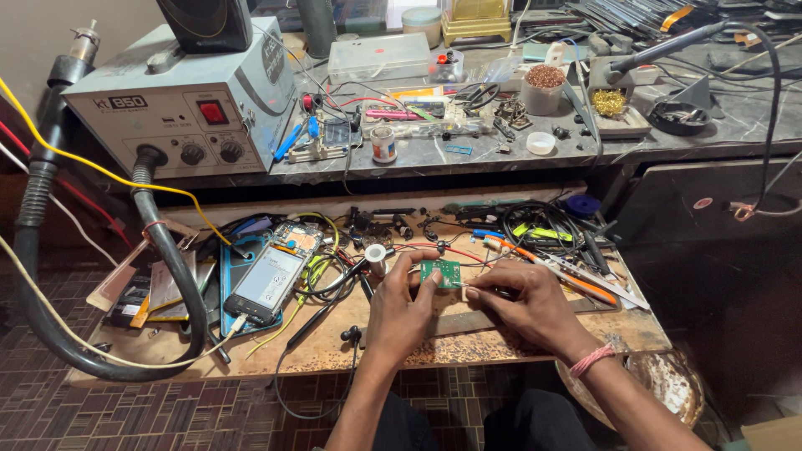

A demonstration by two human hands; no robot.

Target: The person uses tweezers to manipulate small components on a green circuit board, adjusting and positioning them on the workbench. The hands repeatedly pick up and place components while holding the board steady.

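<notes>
Green circuit board (440,272) — 1 pc — pinched btw 2 hands: left (401,311), right (525,307).

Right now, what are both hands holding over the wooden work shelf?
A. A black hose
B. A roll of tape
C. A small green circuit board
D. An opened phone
C. The left hand and the right hand meet around the small green circuit board, fingertips pinching its edges, while the opened phone lies untouched to the left on the wooden shelf.
</notes>
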